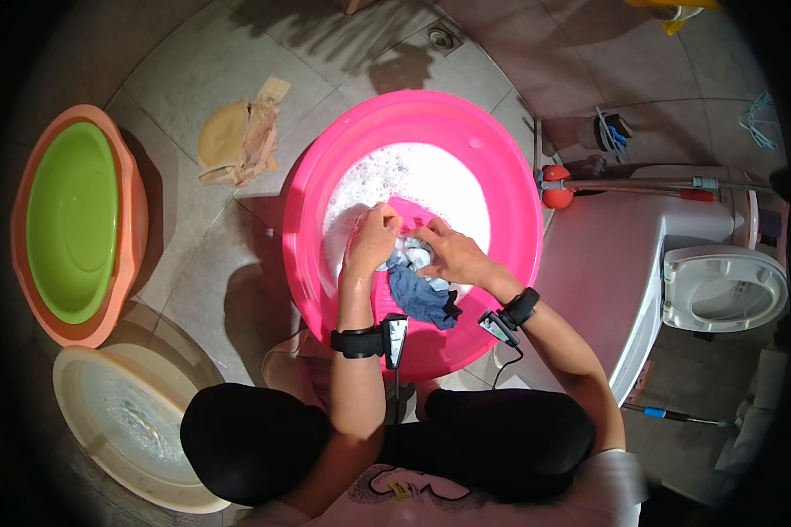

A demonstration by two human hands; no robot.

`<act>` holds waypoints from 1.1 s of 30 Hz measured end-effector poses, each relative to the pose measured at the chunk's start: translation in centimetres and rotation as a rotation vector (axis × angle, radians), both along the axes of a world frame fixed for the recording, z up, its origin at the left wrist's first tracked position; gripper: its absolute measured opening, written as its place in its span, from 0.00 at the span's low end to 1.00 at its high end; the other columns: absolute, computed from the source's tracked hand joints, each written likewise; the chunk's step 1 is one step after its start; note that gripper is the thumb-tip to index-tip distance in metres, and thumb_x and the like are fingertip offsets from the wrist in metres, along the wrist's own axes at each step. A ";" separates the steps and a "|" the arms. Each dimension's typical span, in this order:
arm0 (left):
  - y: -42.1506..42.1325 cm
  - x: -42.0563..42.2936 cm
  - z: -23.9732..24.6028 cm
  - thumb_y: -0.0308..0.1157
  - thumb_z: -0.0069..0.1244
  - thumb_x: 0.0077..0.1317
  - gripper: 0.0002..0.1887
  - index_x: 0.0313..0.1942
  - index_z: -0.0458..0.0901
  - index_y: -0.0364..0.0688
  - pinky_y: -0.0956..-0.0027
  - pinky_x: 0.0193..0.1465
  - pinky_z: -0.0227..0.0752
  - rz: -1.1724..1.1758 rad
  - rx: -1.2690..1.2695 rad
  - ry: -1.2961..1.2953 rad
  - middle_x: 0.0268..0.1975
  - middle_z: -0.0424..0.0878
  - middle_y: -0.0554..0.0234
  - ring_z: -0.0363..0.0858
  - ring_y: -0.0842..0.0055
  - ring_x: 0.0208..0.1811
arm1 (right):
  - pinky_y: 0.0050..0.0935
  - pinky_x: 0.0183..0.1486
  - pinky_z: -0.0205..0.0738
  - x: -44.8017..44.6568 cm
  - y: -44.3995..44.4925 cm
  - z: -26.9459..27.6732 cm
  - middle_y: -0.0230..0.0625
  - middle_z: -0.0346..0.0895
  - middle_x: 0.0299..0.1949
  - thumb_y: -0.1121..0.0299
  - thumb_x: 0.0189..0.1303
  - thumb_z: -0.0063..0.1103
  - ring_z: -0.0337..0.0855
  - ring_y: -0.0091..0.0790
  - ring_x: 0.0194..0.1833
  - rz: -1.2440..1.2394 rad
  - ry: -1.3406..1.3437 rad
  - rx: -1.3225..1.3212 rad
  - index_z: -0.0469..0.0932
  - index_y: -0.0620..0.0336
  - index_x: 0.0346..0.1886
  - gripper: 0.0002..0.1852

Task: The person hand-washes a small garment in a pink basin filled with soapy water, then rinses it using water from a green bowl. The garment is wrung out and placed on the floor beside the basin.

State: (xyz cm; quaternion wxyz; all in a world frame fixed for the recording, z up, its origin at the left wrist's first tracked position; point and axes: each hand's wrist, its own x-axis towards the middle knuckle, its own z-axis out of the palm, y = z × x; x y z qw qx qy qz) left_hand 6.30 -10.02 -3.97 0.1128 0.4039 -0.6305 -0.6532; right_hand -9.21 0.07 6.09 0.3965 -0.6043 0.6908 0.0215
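Note:
A large pink basin (504,250) holds white, foamy water (428,168). A pink ridged washboard (383,300) slants inside it, partly under the foam. Bunched blue-grey cloth (418,293) lies on the board, with paler folds near my hands and a dark piece at its lower right edge. My left hand (372,237) bends over the upper left of the board beside the cloth, fingers curled; what its fingertips hold is hidden. Arched over the pale folds, my right hand (460,255) has cloth between its thumb and fingers.
Beige garment (240,141) on the tiles. At left, a green basin (72,217) nests in an orange basin (128,263); a cream basin (79,421) holds water. At right stand a toilet seat (679,290) and a long-handled tool (633,184). A floor drain (441,38) lies ahead.

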 end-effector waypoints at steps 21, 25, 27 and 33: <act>-0.2 0.2 0.0 0.35 0.56 0.64 0.16 0.48 0.79 0.34 0.72 0.50 0.67 0.919 0.539 0.302 0.44 0.81 0.61 0.75 0.78 0.46 | 0.34 0.47 0.76 -5.2 -10.5 -3.9 0.34 0.72 0.51 0.64 0.62 0.62 0.74 0.34 0.53 -0.675 -0.612 -0.026 0.67 0.51 0.63 0.25; 1.4 -1.8 -3.9 0.31 0.54 0.64 0.19 0.53 0.75 0.34 0.66 0.56 0.66 1.153 0.538 0.157 0.53 0.76 0.54 0.72 0.70 0.54 | 0.42 0.50 0.74 -2.5 -12.3 -9.4 0.47 0.71 0.55 0.57 0.58 0.62 0.74 0.52 0.54 0.122 0.349 -0.279 0.73 0.50 0.57 0.24; 2.2 -2.6 -5.8 0.31 0.53 0.64 0.17 0.53 0.77 0.37 0.67 0.56 0.68 1.141 0.589 0.097 0.51 0.79 0.57 0.74 0.72 0.54 | 0.51 0.48 0.73 -0.1 -12.0 -11.7 0.49 0.76 0.47 0.58 0.54 0.59 0.75 0.60 0.50 -0.015 0.525 -0.304 0.78 0.50 0.50 0.20; 3.4 -3.8 -8.1 0.36 0.52 0.65 0.15 0.48 0.77 0.39 0.63 0.41 0.77 1.367 1.009 0.175 0.44 0.80 0.59 0.81 0.69 0.41 | 0.49 0.45 0.75 0.3 -12.7 -13.7 0.51 0.80 0.39 0.72 0.49 0.58 0.81 0.53 0.43 0.192 0.204 -0.066 0.74 0.61 0.49 0.21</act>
